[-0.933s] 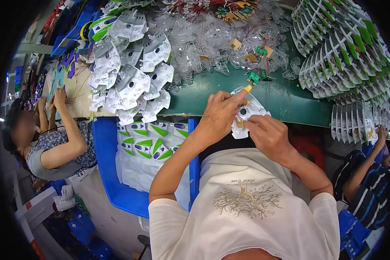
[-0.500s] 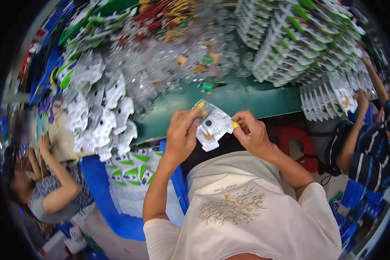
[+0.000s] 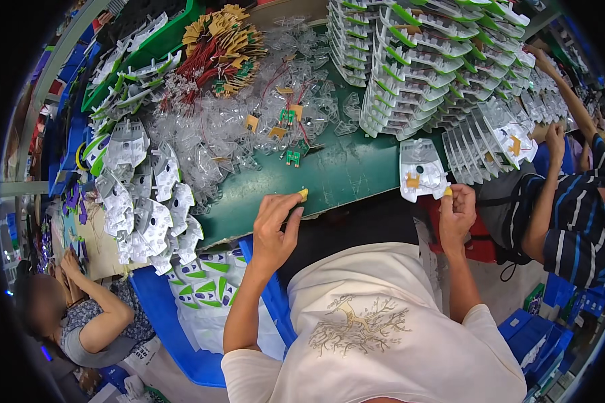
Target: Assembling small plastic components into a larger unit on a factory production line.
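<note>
My right hand [image 3: 458,213] pinches the lower corner of a silvery-white plastic shell [image 3: 420,161] at the table's front edge. The shell has a dark round hole and a tan piece on its face. A yellow finger cover shows on that hand's fingertip. Over the table edge at centre, my left hand [image 3: 275,227] is empty, its thumb apart from the index finger, which also wears a yellow cover. Small green circuit boards [image 3: 293,158] with tan pieces and red wires lie beyond it, beside a heap of clear plastic parts [image 3: 212,127].
White shells [image 3: 151,221] pile up at the left; green-edged shells [image 3: 410,74] stand in tall rows at the back right. A blue bin [image 3: 175,329] with green-and-white parts stands below the table. Co-workers [image 3: 568,221] sit at both sides. Red-wired tan parts [image 3: 215,47] lie at the back.
The shell has gone from between both hands to the right, carried by my right hand. My left hand has let go of it and stays near the middle. The view has shifted a little.
</note>
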A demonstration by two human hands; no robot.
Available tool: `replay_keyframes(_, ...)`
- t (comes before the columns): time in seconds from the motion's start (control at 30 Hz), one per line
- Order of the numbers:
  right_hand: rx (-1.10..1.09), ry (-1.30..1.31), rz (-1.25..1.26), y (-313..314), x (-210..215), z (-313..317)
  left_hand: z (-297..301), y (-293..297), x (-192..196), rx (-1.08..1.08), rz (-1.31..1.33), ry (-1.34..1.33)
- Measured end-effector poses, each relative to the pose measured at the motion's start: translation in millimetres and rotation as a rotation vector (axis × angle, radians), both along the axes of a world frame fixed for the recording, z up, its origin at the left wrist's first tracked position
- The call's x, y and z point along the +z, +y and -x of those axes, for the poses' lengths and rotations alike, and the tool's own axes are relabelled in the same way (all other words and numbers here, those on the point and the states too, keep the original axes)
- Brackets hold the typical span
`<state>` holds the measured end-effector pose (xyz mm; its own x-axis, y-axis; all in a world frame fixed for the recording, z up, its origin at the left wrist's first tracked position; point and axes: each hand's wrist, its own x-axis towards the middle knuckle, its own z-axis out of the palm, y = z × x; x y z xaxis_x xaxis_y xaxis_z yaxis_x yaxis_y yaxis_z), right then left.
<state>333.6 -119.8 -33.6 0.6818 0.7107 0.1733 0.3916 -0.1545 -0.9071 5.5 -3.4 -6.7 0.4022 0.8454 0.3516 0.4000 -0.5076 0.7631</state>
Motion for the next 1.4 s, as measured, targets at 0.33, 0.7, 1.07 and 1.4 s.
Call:
replay_keyframes(0.33, -0.006, -0.421, -0.154, 3.9, 7.5, 19.7, 7.3, 0.3, -11.7, -0.002, 0.052, -0.073)
replay_keyframes(0.7, 0.743, -0.274, -0.335, 185.9, 70.7, 225.2, 10.3, -0.3, -16.0, 0.023, -0.046, -0.182)
replay_keyframes(1.07, 0.686, -0.062, -0.124, 240.1, 50.0, 255.2, 22.1, -12.1, -15.8, 0.074, 0.089, -0.305)
replay_keyframes(1.4, 0.942, 0.096, -0.068, 133.4, 89.5, 171.5, 53.8, 8.5, 41.6, 0.071, 0.524, -0.845)
